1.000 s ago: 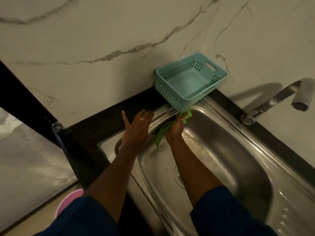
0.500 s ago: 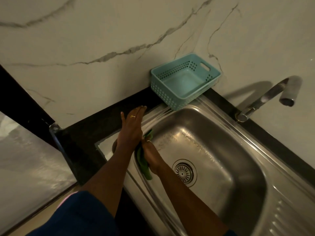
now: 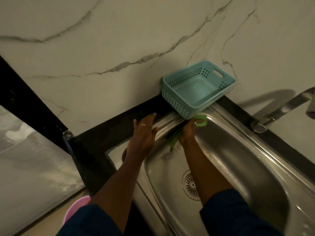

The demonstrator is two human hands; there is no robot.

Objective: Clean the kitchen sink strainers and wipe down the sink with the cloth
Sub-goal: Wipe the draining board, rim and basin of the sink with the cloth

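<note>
A steel sink (image 3: 242,160) fills the lower right, with a round slotted strainer (image 3: 190,183) in its drain, partly hidden by my right forearm. My right hand (image 3: 188,132) grips a green cloth (image 3: 202,120) and presses it against the sink's far left inner corner, just under the basket. My left hand (image 3: 144,133) rests flat with straight fingers on the sink's left rim beside it.
A light blue perforated basket (image 3: 179,99) sits on the sink's back corner against the marble wall. A chrome tap (image 3: 279,111) reaches in from the right. Black counter (image 3: 105,138) borders the sink on the left. A pink bucket (image 3: 76,210) stands below on the floor.
My right hand has swept the cloth from the sink's near left wall back up to the far corner under the basket. My left hand has stayed on the rim.
</note>
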